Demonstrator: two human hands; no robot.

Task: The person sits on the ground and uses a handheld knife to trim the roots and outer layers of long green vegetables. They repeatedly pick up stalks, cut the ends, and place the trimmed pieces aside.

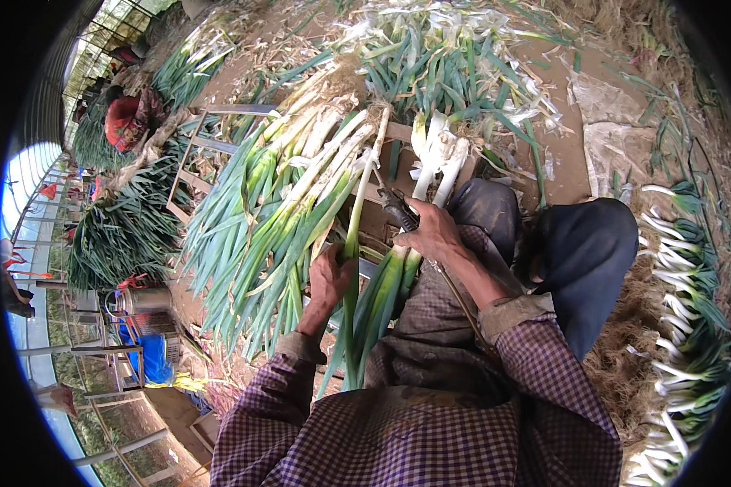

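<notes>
My left hand (330,280) is closed round one long green onion (369,166), holding it upright by its green part, with the pale root end at the top. In my right hand (439,231) is a dark air blow gun (398,211), its thin nozzle close to the onion's white stem. A hose (460,302) trails from it past my right wrist. Several clean white-stemmed green onions (439,158) lie by my knee, their leaves running under my right hand. Left of my hands is a large pile of unpeeled green onions (276,195) with dry skins and roots.
The pile rests on a metal and wood frame (191,174). Peeled skins and leaves (447,57) litter the ground ahead. A row of white-stemmed onions (678,300) lies at right beside loose roots (621,357). Another person (126,122) bends at far left, near more bundles (126,231).
</notes>
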